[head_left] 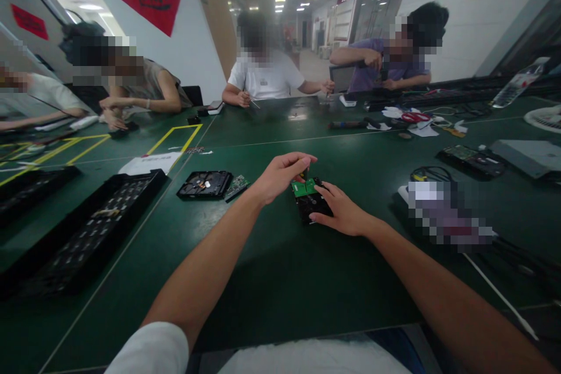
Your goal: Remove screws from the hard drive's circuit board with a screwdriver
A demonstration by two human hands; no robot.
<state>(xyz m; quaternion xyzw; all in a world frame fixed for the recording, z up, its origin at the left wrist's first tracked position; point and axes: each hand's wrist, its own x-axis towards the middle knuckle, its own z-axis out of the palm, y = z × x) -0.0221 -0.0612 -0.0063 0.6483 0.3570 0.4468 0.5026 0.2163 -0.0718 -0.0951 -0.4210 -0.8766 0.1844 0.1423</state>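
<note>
A black hard drive with a green circuit board lies on the green table in front of me. Above the board's far edge is my left hand, its fingers pinched round something small and dark that is too hidden to name. My right hand rests against the drive's right side, thumb and fingers spread along its edge and steadying it. Left of my hands lie another opened drive and a loose circuit board.
Long black trays lie at the left. To the right are a pixelated object, another drive, a grey case and cables. Several people sit across the table, near a plastic bottle and red scissors.
</note>
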